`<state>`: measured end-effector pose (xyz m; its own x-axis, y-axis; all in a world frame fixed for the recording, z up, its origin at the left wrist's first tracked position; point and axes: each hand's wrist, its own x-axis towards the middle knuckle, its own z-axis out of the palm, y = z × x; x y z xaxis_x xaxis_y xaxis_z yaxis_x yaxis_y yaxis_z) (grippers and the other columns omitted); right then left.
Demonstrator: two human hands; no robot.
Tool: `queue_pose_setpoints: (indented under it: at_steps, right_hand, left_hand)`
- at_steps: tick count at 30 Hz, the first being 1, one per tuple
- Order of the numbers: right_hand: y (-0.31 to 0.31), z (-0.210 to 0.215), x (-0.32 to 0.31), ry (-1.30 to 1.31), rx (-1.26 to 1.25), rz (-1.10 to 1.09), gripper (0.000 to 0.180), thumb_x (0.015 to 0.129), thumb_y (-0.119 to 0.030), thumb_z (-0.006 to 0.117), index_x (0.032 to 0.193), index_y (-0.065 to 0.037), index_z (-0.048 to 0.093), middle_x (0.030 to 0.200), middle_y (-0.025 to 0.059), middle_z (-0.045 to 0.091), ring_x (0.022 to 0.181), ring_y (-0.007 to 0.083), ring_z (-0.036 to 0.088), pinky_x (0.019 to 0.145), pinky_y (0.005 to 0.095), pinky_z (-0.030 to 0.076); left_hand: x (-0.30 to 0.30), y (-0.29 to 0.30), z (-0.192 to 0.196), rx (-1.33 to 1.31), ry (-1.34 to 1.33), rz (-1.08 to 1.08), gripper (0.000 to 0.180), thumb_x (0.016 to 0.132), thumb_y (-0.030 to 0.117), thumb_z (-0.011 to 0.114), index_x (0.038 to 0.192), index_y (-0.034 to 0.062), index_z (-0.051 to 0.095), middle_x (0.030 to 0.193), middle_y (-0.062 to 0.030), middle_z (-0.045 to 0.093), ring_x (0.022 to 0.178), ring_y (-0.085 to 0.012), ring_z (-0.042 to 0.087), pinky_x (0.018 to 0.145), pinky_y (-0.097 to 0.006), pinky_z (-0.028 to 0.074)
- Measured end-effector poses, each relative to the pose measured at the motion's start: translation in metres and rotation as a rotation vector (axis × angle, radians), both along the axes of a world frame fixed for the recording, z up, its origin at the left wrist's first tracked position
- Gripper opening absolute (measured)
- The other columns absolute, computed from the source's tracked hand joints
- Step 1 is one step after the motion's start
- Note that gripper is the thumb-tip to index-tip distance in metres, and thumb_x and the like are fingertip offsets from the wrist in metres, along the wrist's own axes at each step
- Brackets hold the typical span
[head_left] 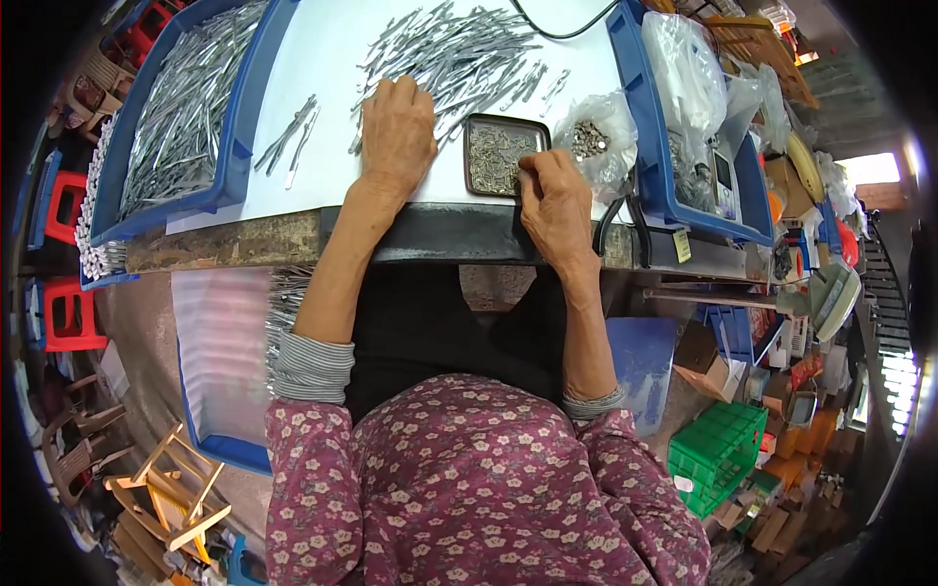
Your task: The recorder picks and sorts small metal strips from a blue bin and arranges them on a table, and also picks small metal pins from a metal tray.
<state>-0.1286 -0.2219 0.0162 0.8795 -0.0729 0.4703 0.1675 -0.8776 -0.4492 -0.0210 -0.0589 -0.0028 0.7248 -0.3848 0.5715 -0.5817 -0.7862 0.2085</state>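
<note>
My left hand (399, 137) rests at the near left edge of a loose pile of thin silver metal strips (459, 54). Its fingers are curled down, and their tips are hidden behind the knuckles. A square dark-rimmed tray (468, 156) of small brass-coloured pins (503, 151) lies to the right of that hand. Over the tray's right edge, my right hand (557, 200) has thumb and forefinger pinched together; anything between them is too small to make out. Just beyond the right hand sits a clear plastic bag (611, 127) holding small round metal parts (588, 142).
A blue bin (234, 161) full of metal strips stands at the left, near a few loose strips (290, 142). At the right are dark-handled pliers (637, 230) on the table edge (440, 232) and another blue bin (664, 186) with plastic bags (684, 68). A black cable (557, 34) crosses the back.
</note>
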Motion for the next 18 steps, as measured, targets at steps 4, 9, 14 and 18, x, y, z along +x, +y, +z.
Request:
queue_pose_setpoints:
  at_steps: [4,9,14,18]
  right_hand:
    - [0.002,0.002,0.002,0.066,-0.079,-0.014,0.01,0.073,-0.004,0.058,0.08,0.0,0.051,0.08,0.0149,0.048,0.078,0.0326,0.051,0.065,0.0401,0.041]
    - [0.007,0.0,0.007,0.088,-0.176,-0.042,0.01,0.072,-0.004,0.058,0.077,0.001,0.05,0.079,0.0154,0.049,0.076,0.0326,0.052,0.064,0.0406,0.042]
    - [0.005,-0.012,0.016,0.046,-0.224,-0.099,0.009,0.074,-0.008,0.06,0.075,-0.002,0.054,0.073,0.0138,0.053,0.068,0.032,0.055,0.06,0.0403,0.042]
    - [0.008,-0.009,0.017,0.024,-0.238,-0.081,0.007,0.073,-0.005,0.057,0.074,-0.001,0.052,0.072,0.0145,0.053,0.066,0.0319,0.055,0.058,0.0404,0.042]
  left_hand:
    - [-0.002,0.0,0.001,0.058,-0.018,0.052,0.016,0.063,0.002,0.059,0.079,0.0015,0.055,0.087,-0.0093,0.047,0.086,-0.0241,0.045,0.073,-0.035,0.037]
    - [-0.014,0.008,0.013,-0.121,-0.049,0.016,0.013,0.069,0.004,0.057,0.081,0.0013,0.051,0.089,-0.0108,0.048,0.085,-0.0254,0.046,0.072,-0.036,0.037]
    - [-0.038,0.011,0.032,-0.517,0.197,-0.191,0.008,0.084,0.007,0.048,0.081,-0.0005,0.045,0.07,-0.0148,0.05,0.065,-0.0287,0.051,0.06,-0.037,0.042]
    - [-0.056,0.016,0.037,-0.675,0.362,-0.224,0.013,0.087,0.01,0.048,0.084,-0.0019,0.049,0.069,-0.0081,0.052,0.061,-0.014,0.051,0.057,-0.027,0.041]
